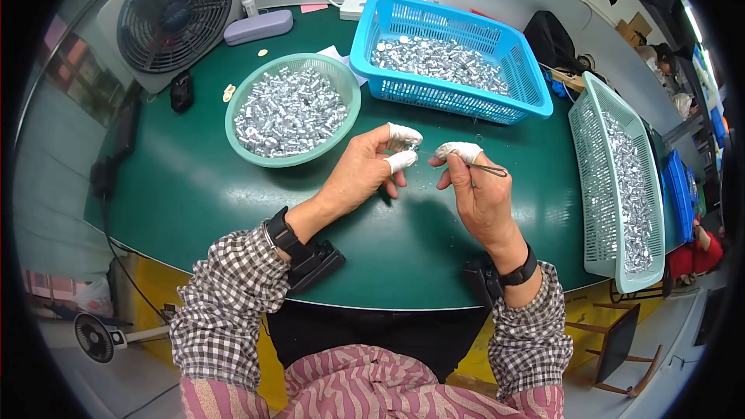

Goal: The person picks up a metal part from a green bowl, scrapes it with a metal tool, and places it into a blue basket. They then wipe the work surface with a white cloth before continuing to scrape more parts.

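Note:
My left hand (357, 167), with white covers on its thumb and forefinger, pinches a small silvery metal part (413, 147) above the green table. Most of that part is hidden by the fingertips. A thin metal pick with a looped wire handle (490, 169) is gripped in my right hand (483, 198), which also has a white fingertip cover. Its fine tip points left toward the metal part; whether they touch I cannot tell. Beyond my left hand, a round pale green basket (235, 136) holds many small silvery metal parts. Similar parts lie in a blue rectangular basket (458, 102) farther back.
A long pale green basket (594, 186) of metal parts stands at the table's (372, 264) right edge. At the back left are a box fan (174, 15), a purple case (258, 27) and a small bottle (248, 4). A wooden chair (617, 345) stands at lower right.

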Action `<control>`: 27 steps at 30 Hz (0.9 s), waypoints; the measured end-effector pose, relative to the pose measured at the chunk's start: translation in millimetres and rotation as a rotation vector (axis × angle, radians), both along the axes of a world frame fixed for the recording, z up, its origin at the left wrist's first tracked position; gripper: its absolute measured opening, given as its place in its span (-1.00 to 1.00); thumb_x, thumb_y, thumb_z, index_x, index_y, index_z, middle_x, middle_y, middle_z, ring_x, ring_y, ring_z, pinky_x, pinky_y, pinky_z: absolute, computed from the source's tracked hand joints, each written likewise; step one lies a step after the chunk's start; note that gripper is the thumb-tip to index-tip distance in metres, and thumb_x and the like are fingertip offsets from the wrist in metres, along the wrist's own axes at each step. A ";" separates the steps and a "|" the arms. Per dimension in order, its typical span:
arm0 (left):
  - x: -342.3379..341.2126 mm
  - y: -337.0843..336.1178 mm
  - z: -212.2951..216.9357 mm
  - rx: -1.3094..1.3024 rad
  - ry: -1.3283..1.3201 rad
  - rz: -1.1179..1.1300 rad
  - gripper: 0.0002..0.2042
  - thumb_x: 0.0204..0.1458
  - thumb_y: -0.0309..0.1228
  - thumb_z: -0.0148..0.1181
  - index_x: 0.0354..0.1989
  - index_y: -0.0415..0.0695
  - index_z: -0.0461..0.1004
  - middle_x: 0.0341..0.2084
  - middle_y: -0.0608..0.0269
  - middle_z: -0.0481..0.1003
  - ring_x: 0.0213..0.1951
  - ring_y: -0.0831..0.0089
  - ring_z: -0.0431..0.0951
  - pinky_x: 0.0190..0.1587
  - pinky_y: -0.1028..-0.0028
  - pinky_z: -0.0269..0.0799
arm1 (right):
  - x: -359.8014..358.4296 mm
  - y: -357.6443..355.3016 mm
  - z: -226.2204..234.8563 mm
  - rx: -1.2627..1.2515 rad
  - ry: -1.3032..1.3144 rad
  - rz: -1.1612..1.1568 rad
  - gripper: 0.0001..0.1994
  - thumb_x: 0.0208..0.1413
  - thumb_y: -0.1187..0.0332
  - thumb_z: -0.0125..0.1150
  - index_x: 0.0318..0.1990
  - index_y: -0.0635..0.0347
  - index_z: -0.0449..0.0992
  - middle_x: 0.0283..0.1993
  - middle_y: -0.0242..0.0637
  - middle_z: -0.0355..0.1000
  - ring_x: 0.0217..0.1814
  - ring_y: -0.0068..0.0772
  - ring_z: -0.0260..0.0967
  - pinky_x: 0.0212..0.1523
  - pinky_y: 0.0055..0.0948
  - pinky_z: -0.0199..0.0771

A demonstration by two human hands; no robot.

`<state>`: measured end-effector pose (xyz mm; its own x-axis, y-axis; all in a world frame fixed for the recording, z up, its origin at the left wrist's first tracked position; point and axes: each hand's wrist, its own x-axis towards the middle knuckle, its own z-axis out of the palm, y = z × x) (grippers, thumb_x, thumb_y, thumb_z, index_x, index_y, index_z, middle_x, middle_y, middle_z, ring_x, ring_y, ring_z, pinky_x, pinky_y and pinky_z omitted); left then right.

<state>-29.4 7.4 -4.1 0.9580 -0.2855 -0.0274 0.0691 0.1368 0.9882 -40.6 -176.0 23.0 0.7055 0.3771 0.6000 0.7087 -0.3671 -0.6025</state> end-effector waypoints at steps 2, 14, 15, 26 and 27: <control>-0.6 -0.7 -1.7 0.014 0.002 -0.010 -0.76 0.04 -0.48 0.12 -0.09 -0.20 0.39 -0.33 0.27 0.46 -0.53 0.62 0.43 -0.60 0.64 0.41 | 1.4 0.4 -2.3 -0.009 -0.013 -0.001 -0.84 0.21 0.45 -0.06 -0.25 0.37 0.43 -0.37 -0.24 0.49 -0.56 -0.55 0.39 -0.54 -0.59 0.38; -3.6 -1.3 -3.2 0.033 0.018 0.005 -0.80 0.04 -0.47 0.13 -0.16 -0.20 0.39 -0.36 0.30 0.45 -0.55 0.63 0.44 -0.62 0.65 0.36 | 7.4 -1.7 -10.4 -0.101 -0.066 0.002 -0.88 0.18 0.48 -0.02 -0.24 0.32 0.44 -0.36 -0.26 0.49 -0.56 -0.53 0.39 -0.54 -0.59 0.39; -3.7 -1.4 -2.6 0.032 0.020 0.005 -0.80 0.04 -0.47 0.13 -0.16 -0.20 0.39 -0.36 0.30 0.45 -0.55 0.63 0.44 -0.62 0.65 0.36 | 7.6 -1.7 -10.8 -0.104 -0.075 0.005 -0.88 0.18 0.48 -0.02 -0.24 0.32 0.44 -0.37 -0.26 0.49 -0.56 -0.53 0.40 -0.54 -0.59 0.39; -7.2 -3.9 -0.2 0.053 -0.003 0.046 -0.80 0.04 -0.48 0.10 -0.15 -0.22 0.39 -0.38 0.25 0.45 -0.58 0.63 0.43 -0.65 0.65 0.34 | 6.7 1.5 -10.0 -0.144 -0.152 -0.012 -0.94 0.11 0.53 0.06 -0.30 0.33 0.42 -0.40 -0.24 0.46 -0.57 -0.46 0.40 -0.58 -0.55 0.38; -7.9 -4.2 -0.4 0.053 -0.002 0.049 -0.80 0.04 -0.48 0.10 -0.15 -0.22 0.39 -0.38 0.25 0.45 -0.58 0.63 0.43 -0.65 0.65 0.34 | 7.3 2.2 -10.3 -0.175 -0.208 -0.019 -0.95 0.09 0.54 0.08 -0.31 0.33 0.42 -0.41 -0.23 0.46 -0.57 -0.44 0.40 -0.59 -0.54 0.38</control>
<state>-37.3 3.2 -4.5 0.9708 -0.2369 -0.0393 0.0616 0.0878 0.9942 -33.2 -173.9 12.7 0.5817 0.4757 0.6598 0.8026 -0.4671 -0.3709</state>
